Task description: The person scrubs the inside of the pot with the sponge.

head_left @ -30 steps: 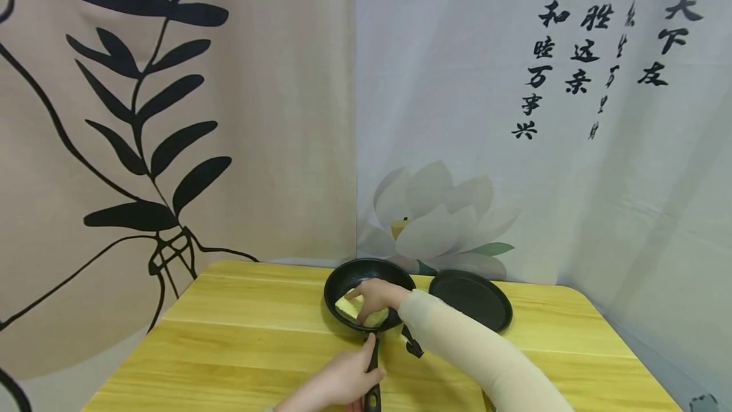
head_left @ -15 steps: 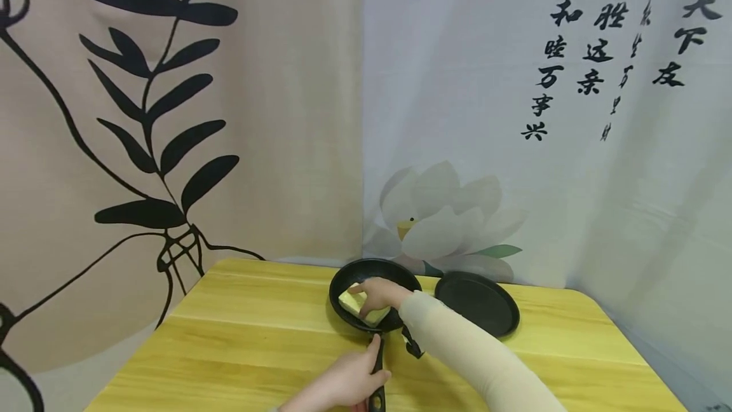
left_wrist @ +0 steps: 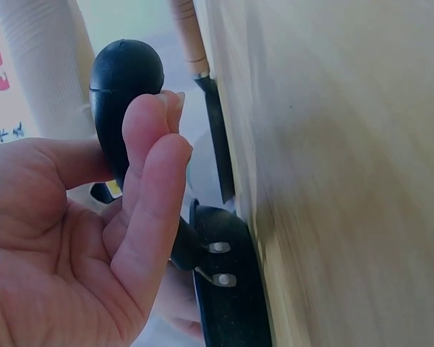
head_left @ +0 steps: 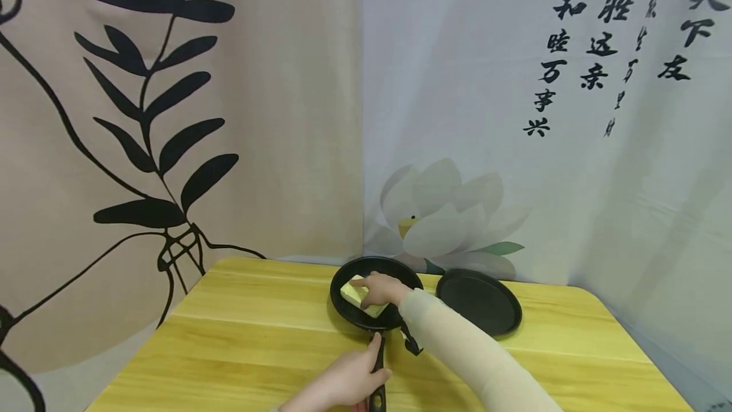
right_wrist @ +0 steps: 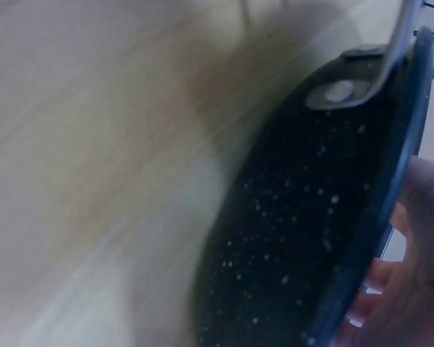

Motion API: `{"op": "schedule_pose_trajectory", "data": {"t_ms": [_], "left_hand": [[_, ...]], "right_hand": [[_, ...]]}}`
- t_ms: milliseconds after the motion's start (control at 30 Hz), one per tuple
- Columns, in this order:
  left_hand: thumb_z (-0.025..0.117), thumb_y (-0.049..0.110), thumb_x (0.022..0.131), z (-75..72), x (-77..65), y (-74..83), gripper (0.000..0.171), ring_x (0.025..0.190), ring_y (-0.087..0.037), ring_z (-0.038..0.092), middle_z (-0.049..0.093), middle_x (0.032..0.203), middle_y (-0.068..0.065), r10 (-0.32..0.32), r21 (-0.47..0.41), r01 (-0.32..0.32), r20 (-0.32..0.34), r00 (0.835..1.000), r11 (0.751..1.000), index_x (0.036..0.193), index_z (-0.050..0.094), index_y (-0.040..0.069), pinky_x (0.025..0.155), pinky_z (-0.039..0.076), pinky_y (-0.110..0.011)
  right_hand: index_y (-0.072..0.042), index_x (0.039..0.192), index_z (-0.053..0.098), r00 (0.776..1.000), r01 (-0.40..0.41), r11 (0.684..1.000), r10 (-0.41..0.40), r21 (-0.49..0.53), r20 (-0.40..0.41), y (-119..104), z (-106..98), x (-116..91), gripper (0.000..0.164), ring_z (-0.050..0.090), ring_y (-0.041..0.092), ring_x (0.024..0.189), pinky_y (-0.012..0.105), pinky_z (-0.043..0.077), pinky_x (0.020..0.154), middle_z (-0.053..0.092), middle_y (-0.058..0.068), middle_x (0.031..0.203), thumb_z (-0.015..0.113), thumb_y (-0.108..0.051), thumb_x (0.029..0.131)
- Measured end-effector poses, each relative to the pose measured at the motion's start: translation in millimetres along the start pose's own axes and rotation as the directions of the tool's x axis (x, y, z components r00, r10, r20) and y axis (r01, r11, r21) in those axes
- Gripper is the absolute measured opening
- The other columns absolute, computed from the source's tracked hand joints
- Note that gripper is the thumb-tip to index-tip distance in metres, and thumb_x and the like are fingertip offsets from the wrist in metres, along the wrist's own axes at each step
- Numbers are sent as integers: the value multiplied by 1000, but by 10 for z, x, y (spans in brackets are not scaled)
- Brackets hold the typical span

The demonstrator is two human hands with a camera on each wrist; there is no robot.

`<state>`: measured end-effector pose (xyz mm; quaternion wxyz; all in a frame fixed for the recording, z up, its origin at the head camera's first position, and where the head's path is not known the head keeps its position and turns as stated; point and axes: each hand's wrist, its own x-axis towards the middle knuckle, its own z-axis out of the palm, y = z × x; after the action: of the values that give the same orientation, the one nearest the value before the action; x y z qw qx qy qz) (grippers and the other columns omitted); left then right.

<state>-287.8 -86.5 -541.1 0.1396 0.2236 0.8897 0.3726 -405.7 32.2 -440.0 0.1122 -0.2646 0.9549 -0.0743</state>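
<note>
A black frying pan (head_left: 337, 294) sits on the wooden table, its handle pointing toward me. My left hand (head_left: 351, 377) grips that handle (left_wrist: 126, 72), index finger laid along it toward the pan. Inside the pan lies a pale yellow sponge (head_left: 353, 294). My right hand (head_left: 382, 289) holds the sponge from above, thumb on the near side and a finger over the top. In the right wrist view the speckled outer wall of the pan (right_wrist: 296, 217) covers the sponge and most of the fingers, with only part of the right hand (right_wrist: 419, 267) showing past the rim.
A flat black pan (head_left: 480, 302) lies right of the frying pan, partly behind my right sleeve (head_left: 469, 355). A small black piece (head_left: 410, 341) shows beneath the forearm. In the left wrist view, a wooden-handled tool (left_wrist: 190, 40) with a dark blade lies beyond the handle. Printed curtains (head_left: 286, 113) hang behind the table (head_left: 240, 336).
My right hand and the sponge have shifted slightly toward the far side of the frying pan. My left hand keeps its hold on the handle. The head view has turned a little.
</note>
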Motion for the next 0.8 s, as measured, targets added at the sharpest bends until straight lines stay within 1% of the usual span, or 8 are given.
{"op": "schedule_pose_trajectory", "data": {"t_ms": [100,133,267,433,500,600,667,800], "left_hand": [[53,65,90,6,1,-5,95,39,-14,58,57,45,3,6,3,-6,-3,1000,1000,155,19,4,62,50,-24],[54,66,88,10,19,-34,97,39,-16,59,58,45,3,-3,-14,3,5,1000,1000,155,19,5,62,51,-24],[55,66,88,14,34,-56,98,39,-20,60,60,47,-1,-3,-50,4,24,1000,999,155,19,4,59,51,-23],[54,67,87,0,35,-42,98,40,-20,59,59,47,0,-10,-23,11,18,1000,1000,154,21,4,55,50,-25],[54,68,87,-1,37,-44,98,39,-19,58,58,47,0,-13,-21,14,21,1000,1000,154,21,4,51,50,-28],[55,67,87,0,44,-49,98,38,-19,56,58,48,0,-9,-22,10,21,1000,1000,154,22,4,49,49,-29],[56,66,87,6,40,-49,98,37,-19,56,58,47,-1,-7,-39,8,20,1000,999,154,23,4,50,50,-28],[57,63,88,5,10,-29,95,37,-18,58,58,45,0,0,-62,1,4,1000,998,154,22,4,60,51,-22]], "right_hand": [[-35,143,50,1000,-9,1000,9,8,-15,33,6,13,64,45,28,130,47,46,94,43,11,146,76,-31,85],[-35,143,49,1000,-11,1000,11,11,-17,41,5,17,64,45,28,130,47,46,94,43,11,146,76,-31,85],[-34,143,50,999,-36,999,36,11,-26,58,-5,37,66,39,27,135,49,44,98,44,8,147,77,-32,84],[-32,144,49,998,-63,998,64,29,-24,72,-23,33,66,32,28,140,52,39,103,46,5,146,77,-33,84],[-31,144,49,998,-64,997,65,31,-25,87,-32,22,66,31,28,141,52,39,103,47,5,146,76,-33,84],[-31,145,48,997,-68,998,69,15,-28,117,-48,5,66,33,28,139,51,39,103,47,5,145,76,-34,84],[-30,145,48,997,-69,998,69,11,-25,130,-60,-15,66,35,29,138,51,39,103,48,6,145,75,-34,85],[-28,145,48,998,-67,997,67,36,-5,147,-86,-61,66,36,31,138,51,37,105,46,9,146,75,-32,85]]}}
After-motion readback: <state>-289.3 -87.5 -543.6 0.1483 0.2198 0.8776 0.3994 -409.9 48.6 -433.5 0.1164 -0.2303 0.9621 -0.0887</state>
